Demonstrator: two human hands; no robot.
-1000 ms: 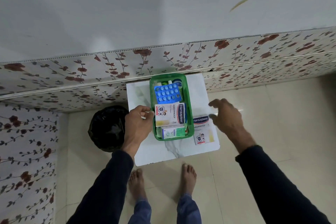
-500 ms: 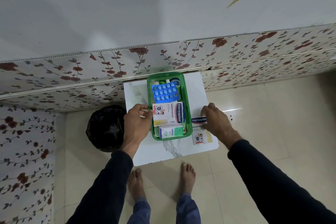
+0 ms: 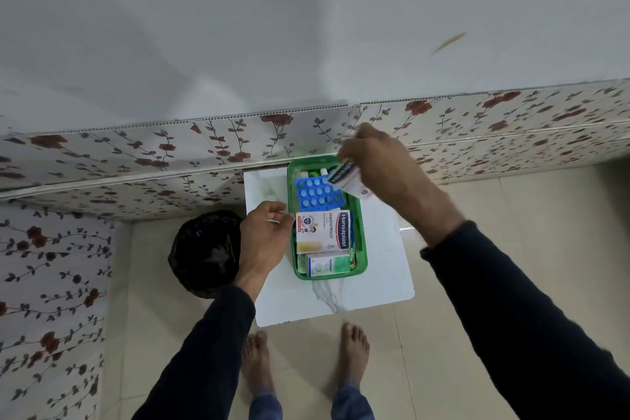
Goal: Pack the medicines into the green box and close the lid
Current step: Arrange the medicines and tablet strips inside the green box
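Note:
The green box (image 3: 362, 251) sits open on a small white marble-topped table (image 3: 385, 269). Inside lie a blue blister pack (image 3: 315, 196), a Hansaplast plaster box (image 3: 322, 232) and a small green-and-white carton (image 3: 329, 265). My right hand (image 3: 378, 160) holds a second Hansaplast box (image 3: 344, 176) tilted above the far right part of the green box. My left hand (image 3: 266, 232) rests against the box's left rim, fingers curled, pinching a small white bit. No lid is visible.
A black bin bag (image 3: 204, 252) stands on the floor left of the table. A floral-patterned wall panel (image 3: 136, 160) runs behind the table. My bare feet (image 3: 306, 361) stand on beige tiles in front of it.
My right hand took hold of the second Hansaplast box lying on the table right of the green box and lifted it up and back over the box. My left hand stayed put.

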